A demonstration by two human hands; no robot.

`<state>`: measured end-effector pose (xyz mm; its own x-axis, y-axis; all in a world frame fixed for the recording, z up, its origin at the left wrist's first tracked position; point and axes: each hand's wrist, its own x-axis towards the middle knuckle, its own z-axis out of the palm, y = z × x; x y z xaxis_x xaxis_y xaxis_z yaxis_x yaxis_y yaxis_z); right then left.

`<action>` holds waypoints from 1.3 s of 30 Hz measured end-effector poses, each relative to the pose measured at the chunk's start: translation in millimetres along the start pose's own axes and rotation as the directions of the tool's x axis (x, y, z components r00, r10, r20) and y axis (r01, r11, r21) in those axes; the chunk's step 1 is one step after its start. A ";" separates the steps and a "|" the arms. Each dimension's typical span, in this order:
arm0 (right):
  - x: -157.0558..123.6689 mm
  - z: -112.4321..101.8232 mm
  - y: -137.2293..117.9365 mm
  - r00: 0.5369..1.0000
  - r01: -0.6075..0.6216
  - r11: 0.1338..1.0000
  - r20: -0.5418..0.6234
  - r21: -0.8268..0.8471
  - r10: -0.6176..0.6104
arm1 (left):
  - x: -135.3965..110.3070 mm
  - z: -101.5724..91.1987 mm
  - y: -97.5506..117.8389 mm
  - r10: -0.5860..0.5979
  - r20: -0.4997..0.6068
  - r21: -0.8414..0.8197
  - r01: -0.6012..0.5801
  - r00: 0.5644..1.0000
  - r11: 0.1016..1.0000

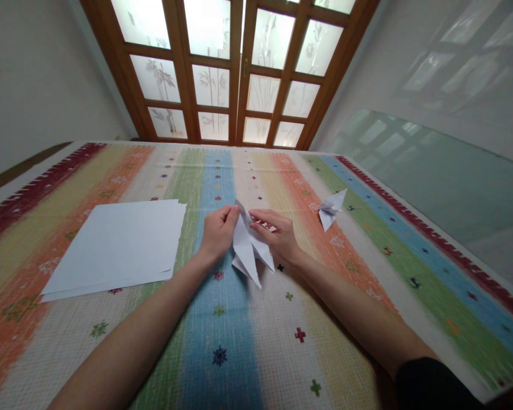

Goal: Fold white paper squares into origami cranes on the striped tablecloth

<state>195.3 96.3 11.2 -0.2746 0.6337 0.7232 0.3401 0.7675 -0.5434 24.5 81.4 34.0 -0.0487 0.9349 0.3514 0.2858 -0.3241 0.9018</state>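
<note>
Folded paper (244,242) — pinched near its top by the fingers (265,215) of left hand (217,229) and right hand (282,234) — over the cloth-covered counter (222,333).

0 texts, labels, brands, numbers or signs readable anywhere in view.

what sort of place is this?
Probably a home, maybe a dining area, though I can't be sure. Signs: the brightly striped tablecloth, wood-framed doors with plant-patterned panes, and folded white paper rather than shop tools.
</note>
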 end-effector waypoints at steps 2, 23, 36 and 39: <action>-0.2 0.4 0.1 0.998 0.067 0.998 0.014 0.001 -0.067 | -0.4 0.0 -0.2 0.013 0.010 0.006 -0.013 1.000 1.000; 0.8 6.1 -16.3 1.000 0.012 0.998 0.016 -0.060 -0.011 | -1.4 4.0 -3.7 0.056 -0.005 -0.068 -0.056 0.998 0.996; -3.2 7.3 -14.6 0.988 0.147 0.967 -0.024 -0.209 -0.156 | -2.1 6.2 -3.4 0.071 0.000 -0.042 -0.070 0.998 0.997; -3.7 7.7 -15.4 0.979 0.198 0.940 -0.002 -0.280 -0.206 | -2.1 6.4 -3.1 0.082 0.006 -0.023 -0.082 0.997 0.996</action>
<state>184.2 83.0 13.6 -0.3374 0.4616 0.8204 0.5169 0.8192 -0.2484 29.8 81.3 28.9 -0.0195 0.9059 0.4230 0.2671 -0.4030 0.8753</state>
